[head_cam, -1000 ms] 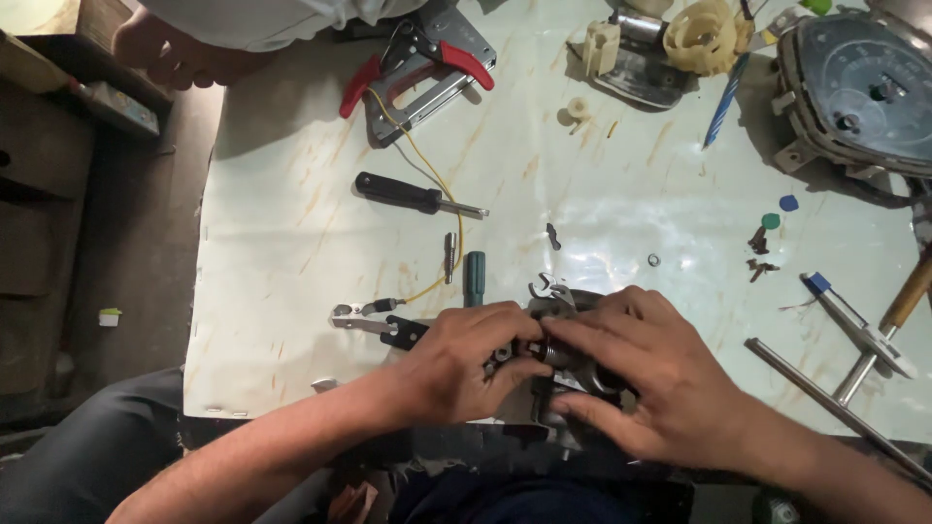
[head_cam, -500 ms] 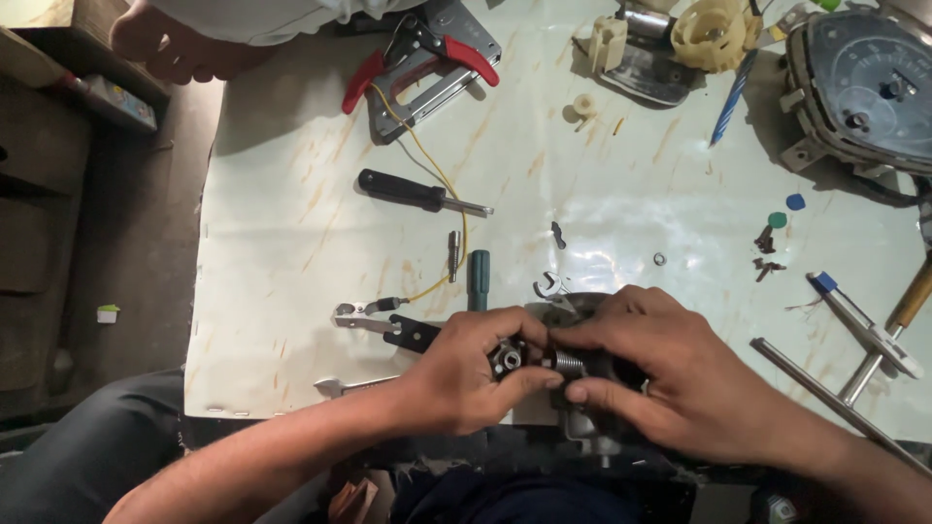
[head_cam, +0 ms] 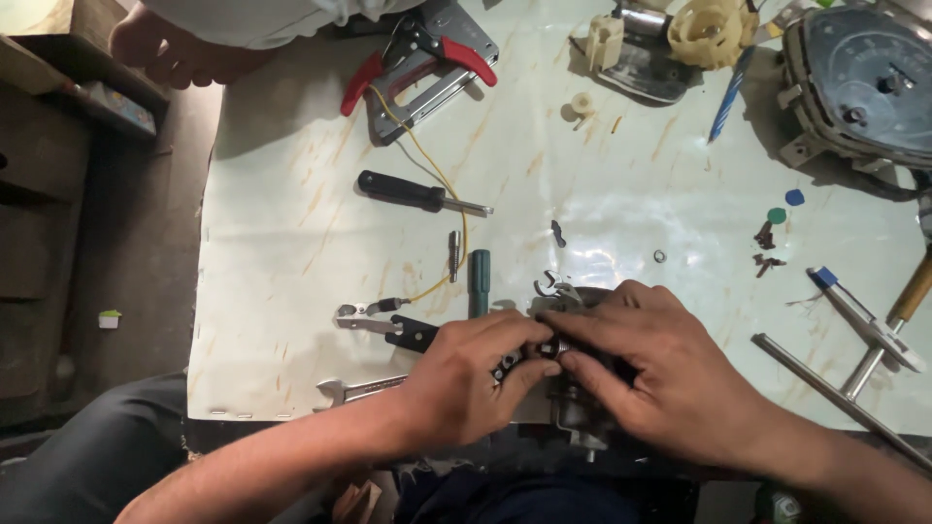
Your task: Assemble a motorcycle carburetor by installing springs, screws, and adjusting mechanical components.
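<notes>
Both hands close on a small dark metal mechanism [head_cam: 573, 388] at the near edge of the pale counter [head_cam: 291, 223], at about 6 o'clock in the view. The left hand [head_cam: 476, 378] curls around it from 9 o'clock, fingers folded narrow with a small dark toothed part pinched at the fingertips. The right hand [head_cam: 650, 374] lies over it from 3 o'clock, thumb and forefinger drawn tight on a small piece at the top of the mechanism. The fingers meet right over it, so most of the body is hidden; only its lower end shows beneath the knuckles, overhanging the counter edge.

The likely trouble is a slip: the pinched piece looks small, and because the mechanism sits at the very edge, anything that springs loose could drop to the lap or floor rather than the counter. Loose bits already lie near at 12 o'clock, a bent clip [head_cam: 549, 283] and a small washer [head_cam: 659, 256], easy to brush away with a knuckle.

Just left of the left hand lie dark-handled pliers [head_cam: 383, 325] and an open-end wrench [head_cam: 354, 390]; a green-handled tool [head_cam: 480, 281] stands off at 11 o'clock, a black-handled screwdriver [head_cam: 417, 194] farther up. A metal rod [head_cam: 835, 393] lies at 3 o'clock.
</notes>
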